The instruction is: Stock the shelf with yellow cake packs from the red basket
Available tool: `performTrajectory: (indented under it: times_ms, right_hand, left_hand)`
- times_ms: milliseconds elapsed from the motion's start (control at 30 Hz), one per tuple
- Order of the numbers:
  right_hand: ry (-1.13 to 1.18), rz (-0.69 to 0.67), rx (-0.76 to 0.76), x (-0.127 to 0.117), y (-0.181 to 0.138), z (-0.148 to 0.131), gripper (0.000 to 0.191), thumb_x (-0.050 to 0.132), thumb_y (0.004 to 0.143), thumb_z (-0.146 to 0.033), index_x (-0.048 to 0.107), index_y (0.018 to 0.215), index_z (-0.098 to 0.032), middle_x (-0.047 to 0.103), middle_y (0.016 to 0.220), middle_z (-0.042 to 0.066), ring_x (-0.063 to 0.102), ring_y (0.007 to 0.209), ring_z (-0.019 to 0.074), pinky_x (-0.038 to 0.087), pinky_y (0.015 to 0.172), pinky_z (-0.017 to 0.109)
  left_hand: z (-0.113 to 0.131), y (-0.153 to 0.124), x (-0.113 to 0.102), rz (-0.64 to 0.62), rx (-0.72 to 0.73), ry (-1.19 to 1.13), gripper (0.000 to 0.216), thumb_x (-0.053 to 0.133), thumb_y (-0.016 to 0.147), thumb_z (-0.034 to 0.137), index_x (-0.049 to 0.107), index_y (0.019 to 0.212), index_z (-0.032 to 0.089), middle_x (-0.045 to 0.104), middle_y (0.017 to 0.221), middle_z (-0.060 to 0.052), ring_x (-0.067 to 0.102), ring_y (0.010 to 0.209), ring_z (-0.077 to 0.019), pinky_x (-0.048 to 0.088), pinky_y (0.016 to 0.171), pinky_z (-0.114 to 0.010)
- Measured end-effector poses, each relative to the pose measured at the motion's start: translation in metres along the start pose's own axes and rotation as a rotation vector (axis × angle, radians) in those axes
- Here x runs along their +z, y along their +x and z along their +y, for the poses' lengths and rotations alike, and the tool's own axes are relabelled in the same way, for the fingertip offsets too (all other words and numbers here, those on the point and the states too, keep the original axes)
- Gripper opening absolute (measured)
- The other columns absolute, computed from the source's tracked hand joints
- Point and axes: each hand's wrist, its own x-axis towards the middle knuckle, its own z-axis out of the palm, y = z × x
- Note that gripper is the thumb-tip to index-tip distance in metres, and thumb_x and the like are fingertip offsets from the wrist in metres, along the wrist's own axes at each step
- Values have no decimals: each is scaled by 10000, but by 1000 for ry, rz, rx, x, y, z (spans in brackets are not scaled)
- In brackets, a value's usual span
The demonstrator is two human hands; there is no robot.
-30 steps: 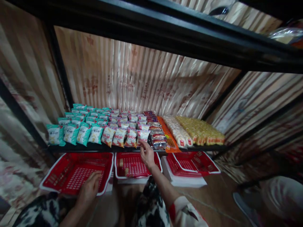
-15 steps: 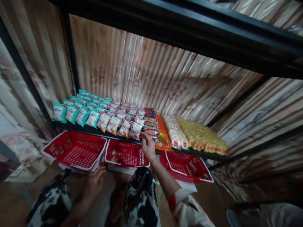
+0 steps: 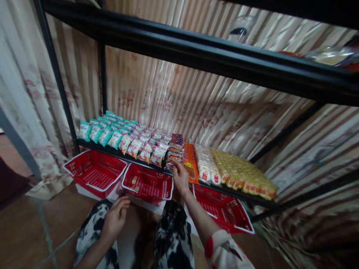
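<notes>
My right hand [image 3: 180, 178] reaches up to the front edge of a low black shelf [image 3: 112, 152], its fingers on the dark-wrapped snack packets [image 3: 174, 152] beside an orange packet [image 3: 189, 163]. I cannot tell whether it grips one. Rows of red-and-white packets [image 3: 143, 147] and teal packets [image 3: 102, 129] lie to its left, pale and yellow packets [image 3: 238, 170] to its right. My left hand [image 3: 115, 218] hangs low above my knee, fingers loosely apart, holding nothing.
Three red plastic baskets stand on the floor under the shelf: left [image 3: 95, 175], middle [image 3: 147, 184] and right [image 3: 224, 210]. A thick black upper shelf beam [image 3: 196, 56] crosses overhead. Striped curtain fabric [image 3: 182, 101] hangs behind the rack.
My left hand has left the left basket and drawn back over my knee. My right hand has shifted from the red-and-white packets to the dark packets. The view has swung.
</notes>
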Motion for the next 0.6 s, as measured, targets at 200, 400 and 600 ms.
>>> performTrajectory:
  times_ms: [200, 400, 600]
  right_hand:
    - [3, 57, 112, -46, -19, 34, 310, 421, 811, -293, 613, 1016, -160, 662, 1010, 92, 606, 951, 190, 462, 879, 361]
    - [-50, 101, 267, -93, -43, 80, 363, 431, 810, -369, 605, 1043, -153, 652, 1044, 110, 607, 953, 208, 458, 888, 375]
    - [-66, 153, 323, -102, -36, 97, 399, 434, 791, -404, 614, 1034, -143, 664, 1013, 111, 611, 938, 224, 458, 883, 382]
  left_hand:
    - [25, 21, 47, -87, 31, -30, 268, 371, 769, 169, 631, 826, 198, 636, 1042, -72, 620, 951, -183, 521, 843, -342]
    - [62, 74, 96, -221, 31, 73, 290, 382, 763, 110, 627, 908, 167, 589, 1149, -109, 552, 1089, -203, 433, 958, -397]
    - [95, 119, 122, -304, 16, 89, 260, 414, 808, 137, 603, 986, 138, 507, 1260, -134, 521, 1136, -196, 399, 996, -351]
